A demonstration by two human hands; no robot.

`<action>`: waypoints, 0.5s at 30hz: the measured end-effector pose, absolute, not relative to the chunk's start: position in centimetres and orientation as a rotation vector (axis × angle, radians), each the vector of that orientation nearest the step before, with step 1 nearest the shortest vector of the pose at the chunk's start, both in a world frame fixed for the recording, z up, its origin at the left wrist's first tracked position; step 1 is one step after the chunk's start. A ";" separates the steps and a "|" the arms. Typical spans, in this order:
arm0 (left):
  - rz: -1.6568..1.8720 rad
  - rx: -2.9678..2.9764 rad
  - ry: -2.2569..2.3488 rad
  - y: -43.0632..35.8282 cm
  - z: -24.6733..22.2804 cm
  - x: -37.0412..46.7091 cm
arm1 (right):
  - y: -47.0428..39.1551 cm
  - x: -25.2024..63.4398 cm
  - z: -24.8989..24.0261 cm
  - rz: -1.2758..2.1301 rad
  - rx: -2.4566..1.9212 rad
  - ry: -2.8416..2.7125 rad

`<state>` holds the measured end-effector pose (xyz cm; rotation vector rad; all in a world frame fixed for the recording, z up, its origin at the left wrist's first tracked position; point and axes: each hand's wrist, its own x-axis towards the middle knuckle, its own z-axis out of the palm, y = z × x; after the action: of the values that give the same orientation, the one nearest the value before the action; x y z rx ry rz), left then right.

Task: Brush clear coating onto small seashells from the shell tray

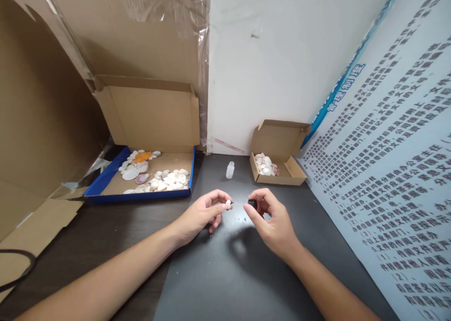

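Between the thumb and fingers of my left hand (204, 214) is a small whitish shell (229, 203), its edge pointing right. My right hand (273, 220) pinches a short black cap-like piece (252, 203) just right of the shell, with a narrow gap between the two. Part of the black piece is hidden by my fingers. Behind both hands a small translucent bottle (230, 171) with whitish contents stands upright on the dark mat (225, 283).
At the back left, an open blue-sided cardboard box (141, 198) holds several shells and an orange piece (142, 157). A smaller open cardboard box (280, 180) with shells stands at the back right. A printed board (387, 138) flanks the mat's right side. Tiny crumbs lie beneath my hands.
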<state>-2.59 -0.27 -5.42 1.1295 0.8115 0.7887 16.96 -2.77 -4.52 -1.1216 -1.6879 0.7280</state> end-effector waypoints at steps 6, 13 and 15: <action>0.785 1.105 0.796 -0.1 -5.6 -2.6 | -2.7 16.9 -4.6 0.703 -1.156 -1.711; 0.764 1.051 0.766 -0.2 -5.4 -2.5 | -2.8 16.9 -4.8 0.710 -1.117 -1.671; 0.752 1.030 0.744 -0.3 -5.3 -2.5 | -2.8 16.9 -4.8 0.708 -1.110 -1.692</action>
<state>-2.51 -0.27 -5.32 1.0297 0.7443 0.7524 16.93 -2.78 -4.79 -1.1098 -1.6919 0.7077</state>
